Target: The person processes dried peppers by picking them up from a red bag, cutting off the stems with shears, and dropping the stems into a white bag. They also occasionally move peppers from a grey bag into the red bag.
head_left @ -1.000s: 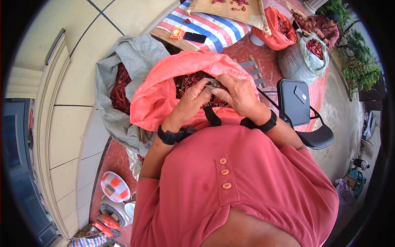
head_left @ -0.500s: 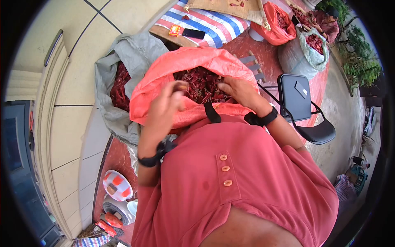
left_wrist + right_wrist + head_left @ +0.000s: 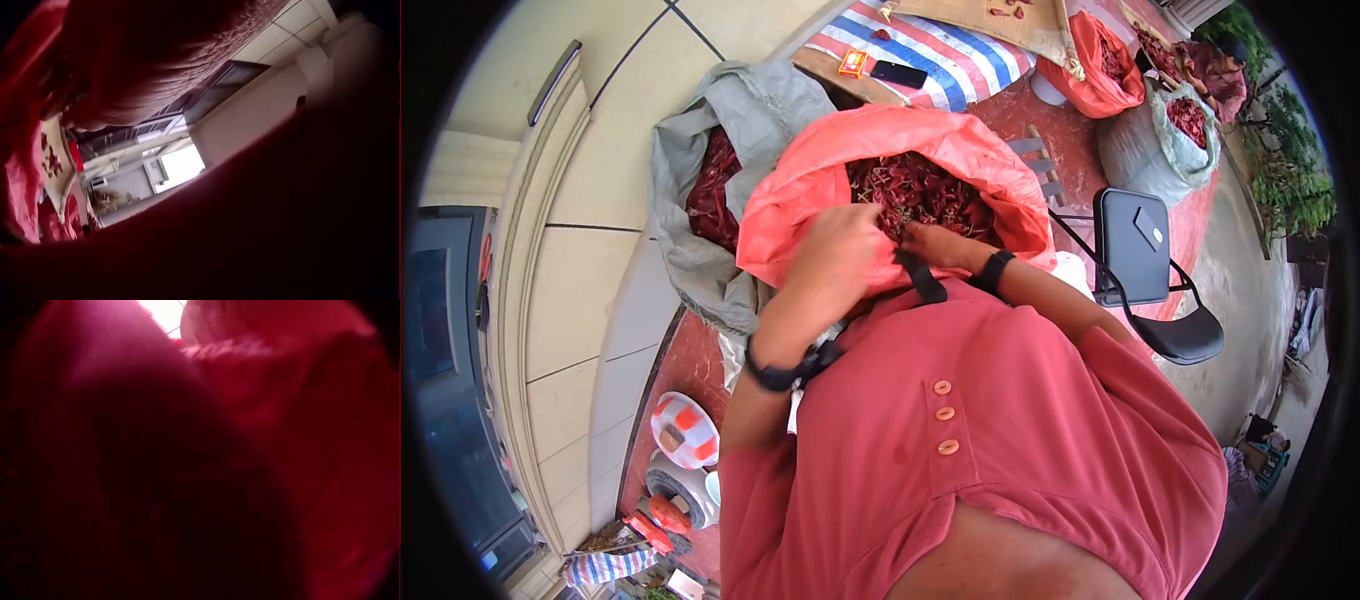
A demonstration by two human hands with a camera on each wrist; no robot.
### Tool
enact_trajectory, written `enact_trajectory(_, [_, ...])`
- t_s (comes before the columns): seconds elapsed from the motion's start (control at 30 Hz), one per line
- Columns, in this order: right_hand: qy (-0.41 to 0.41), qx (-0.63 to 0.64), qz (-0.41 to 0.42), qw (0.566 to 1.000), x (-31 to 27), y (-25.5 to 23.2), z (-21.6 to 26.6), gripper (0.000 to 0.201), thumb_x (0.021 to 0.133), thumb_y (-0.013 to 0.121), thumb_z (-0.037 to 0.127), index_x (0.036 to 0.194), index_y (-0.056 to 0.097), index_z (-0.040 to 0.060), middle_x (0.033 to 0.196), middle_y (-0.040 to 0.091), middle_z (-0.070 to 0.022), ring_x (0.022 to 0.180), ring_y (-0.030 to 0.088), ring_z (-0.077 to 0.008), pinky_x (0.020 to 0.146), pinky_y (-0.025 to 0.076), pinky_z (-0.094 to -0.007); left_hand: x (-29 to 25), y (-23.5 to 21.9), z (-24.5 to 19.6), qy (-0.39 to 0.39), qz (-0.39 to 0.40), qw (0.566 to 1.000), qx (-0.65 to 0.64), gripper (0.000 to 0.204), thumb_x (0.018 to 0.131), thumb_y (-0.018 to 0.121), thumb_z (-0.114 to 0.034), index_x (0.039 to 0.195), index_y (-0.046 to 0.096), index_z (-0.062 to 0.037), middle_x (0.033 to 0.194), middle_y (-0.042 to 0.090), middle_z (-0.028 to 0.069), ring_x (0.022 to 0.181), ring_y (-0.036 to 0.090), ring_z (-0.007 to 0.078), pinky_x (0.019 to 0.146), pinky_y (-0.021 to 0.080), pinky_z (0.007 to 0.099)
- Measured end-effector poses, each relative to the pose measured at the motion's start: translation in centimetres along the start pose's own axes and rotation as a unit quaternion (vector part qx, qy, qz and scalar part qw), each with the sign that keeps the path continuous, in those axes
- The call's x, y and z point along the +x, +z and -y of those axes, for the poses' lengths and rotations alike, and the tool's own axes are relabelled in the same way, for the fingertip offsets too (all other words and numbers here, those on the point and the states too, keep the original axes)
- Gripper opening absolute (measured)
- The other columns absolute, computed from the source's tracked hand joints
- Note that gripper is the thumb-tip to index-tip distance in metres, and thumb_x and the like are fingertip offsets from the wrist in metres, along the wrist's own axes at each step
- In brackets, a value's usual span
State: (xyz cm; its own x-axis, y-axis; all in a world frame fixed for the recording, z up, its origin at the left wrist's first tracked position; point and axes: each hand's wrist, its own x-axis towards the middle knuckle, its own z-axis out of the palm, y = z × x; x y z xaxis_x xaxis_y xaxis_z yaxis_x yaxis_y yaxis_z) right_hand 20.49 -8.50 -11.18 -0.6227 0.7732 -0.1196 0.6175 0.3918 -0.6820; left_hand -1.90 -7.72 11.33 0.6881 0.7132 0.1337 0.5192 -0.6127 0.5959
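Observation:
A bright red woven bag [image 3: 800, 185], its mouth wide, stands against the person's front and holds dried red chillies [image 3: 925, 195]. Over its near left rim is the left hand [image 3: 835, 255], slightly blurred, fingers bent down and their tips hidden. The right hand [image 3: 945, 245] reaches into the bag's near side, fingertips among the chillies by a black strap [image 3: 920, 278]. I cannot tell what either hand holds. In the left wrist view the left hand [image 3: 150, 75] fills the top beside the red bag [image 3: 25, 181]; the right wrist view is mostly dark red.
A grey sack [image 3: 675, 195] of chillies adjoins the bag on the left. Beyond are a striped cloth [image 3: 960, 70], a phone [image 3: 898, 74] and a small red-yellow box [image 3: 853, 63]. A black folding chair [image 3: 1135, 245] stands right. Another person [image 3: 1220, 75] sits by a pale sack [image 3: 1150, 150].
The hands were together over the bag with a small grey piece between them, then parted. Since then the right hand has dropped to the near side and the left has moved back towards it.

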Motion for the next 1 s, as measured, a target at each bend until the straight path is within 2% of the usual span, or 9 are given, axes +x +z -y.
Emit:
enact_trajectory(0.03, [-0.125, -0.025, 0.028, 0.991, 0.4, 0.9, -0.7, 0.031, 0.086, 0.059, 0.022, 0.112, 0.058, 0.0052, 0.102, 0.063, -0.0172, 0.092, 0.063, -0.0319, 0.074, 0.051, -0.0412, 2.0, 1.3, 0.0, -0.01, 0.099, 0.994, 0.038, 0.027, 0.091, 0.046, -0.01, 0.113, 0.057, 0.001, 0.113, 0.058, 0.0212, 0.11, 0.052, 0.0362, 0.094, 0.042, 0.0405])
enact_trajectory(0.2, [0.067, 0.474, 0.151, 0.865, -2.4, -1.7, 4.8, 0.066, 0.069, 0.07, 0.015, 0.129, 0.049, -0.0041, 0.11, 0.058, -0.009, 0.099, 0.052, -0.016, 0.084, 0.044, -0.0297, 11.8, 14.7, 10.6, -0.201, 0.365, 0.904, 0.094, 0.033, 0.077, 0.056, -0.009, 0.106, 0.066, 0.0042, 0.112, 0.062, 0.0249, 0.104, 0.063, 0.037, 0.086, 0.051, 0.041])
enact_trajectory(0.27, [0.093, 0.455, 0.146, 0.873, -3.6, -3.5, 6.6, 0.075, 0.068, 0.071, 0.028, 0.132, 0.048, -0.0016, 0.122, 0.055, -0.0151, 0.11, 0.052, -0.0208, 0.095, 0.041, -0.0325, 14.2, 22.3, 19.4, -0.278, 0.291, 0.912, 0.085, 0.036, 0.081, 0.054, -0.01, 0.114, 0.065, -0.002, 0.12, 0.06, 0.0213, 0.11, 0.061, 0.034, 0.092, 0.048, 0.041])
enact_trajectory(0.4, [-0.031, 0.407, -0.062, 0.911, -6.1, -0.6, 4.6, 0.056, 0.078, 0.064, 0.019, 0.127, 0.05, -0.004, 0.117, 0.059, -0.0155, 0.104, 0.056, -0.0211, 0.09, 0.044, -0.0309, 13.0, 20.0, 23.6, -0.248, 0.015, 0.966, 0.075, 0.04, 0.089, 0.053, -0.023, 0.122, 0.057, -0.0015, 0.127, 0.057, 0.0201, 0.115, 0.057, 0.0322, 0.094, 0.045, 0.0372])
enact_trajectory(0.47, [0.0, 0.414, 0.022, 0.91, -4.5, -3.8, 6.2, 0.045, 0.084, 0.058, 0.021, 0.12, 0.052, -0.004, 0.119, 0.055, -0.021, 0.105, 0.058, -0.0317, 0.09, 0.045, -0.0354, 14.4, 21.9, 28.3, -0.271, -0.051, 0.954, -0.115, 0.041, 0.094, 0.046, -0.027, 0.126, 0.055, -0.0023, 0.13, 0.055, 0.0196, 0.119, 0.053, 0.0322, 0.1, 0.04, 0.0371])
enact_trajectory(0.5, [0.013, 0.373, 0.033, 0.927, -4.0, -3.9, 6.0, 0.043, 0.086, 0.057, 0.022, 0.119, 0.051, -0.0046, 0.118, 0.055, -0.0217, 0.104, 0.058, -0.0341, 0.089, 0.046, -0.0363, 15.4, 23.2, 30.4, -0.41, -0.022, 0.864, -0.292, 0.044, 0.097, 0.039, -0.031, 0.13, 0.052, -0.0041, 0.131, 0.054, 0.0193, 0.122, 0.05, 0.0336, 0.105, 0.035, 0.0389])
enact_trajectory(0.57, [-0.069, 0.258, -0.025, 0.963, -3.5, -4.1, 6.2, 0.038, 0.094, 0.048, 0.023, 0.118, 0.05, -0.006, 0.11, 0.057, -0.0236, 0.102, 0.057, -0.0382, 0.088, 0.046, -0.0388, 16.7, 23.6, 31.0, -0.41, 0.017, 0.892, -0.191, 0.045, 0.097, 0.039, -0.031, 0.13, 0.051, -0.0042, 0.132, 0.053, 0.0192, 0.123, 0.05, 0.0336, 0.105, 0.034, 0.0389])
enact_trajectory(0.6, [0.069, 0.342, 0.047, 0.936, -3.8, -4.7, 7.1, 0.036, 0.097, 0.045, 0.023, 0.119, 0.05, -0.0051, 0.108, 0.058, -0.0227, 0.103, 0.058, -0.0372, 0.089, 0.046, -0.0386, 17.0, 23.8, 31.0, -0.4, 0.034, 0.907, -0.125, 0.045, 0.097, 0.039, -0.031, 0.131, 0.051, -0.0042, 0.132, 0.053, 0.0192, 0.123, 0.049, 0.0336, 0.105, 0.034, 0.0389])
enact_trajectory(1.0, [0.109, 0.505, 0.013, 0.856, -3.5, 1.6, 6.8, 0.031, 0.099, 0.043, 0.029, 0.107, 0.051, -0.0005, 0.093, 0.055, -0.0195, 0.088, 0.057, -0.0329, 0.077, 0.044, -0.0392, 19.4, 28.0, 34.1, -0.388, 0.081, 0.918, 0.006, 0.045, 0.097, 0.039, -0.032, 0.131, 0.051, -0.0045, 0.134, 0.051, 0.0188, 0.124, 0.048, 0.0335, 0.106, 0.033, 0.0389])
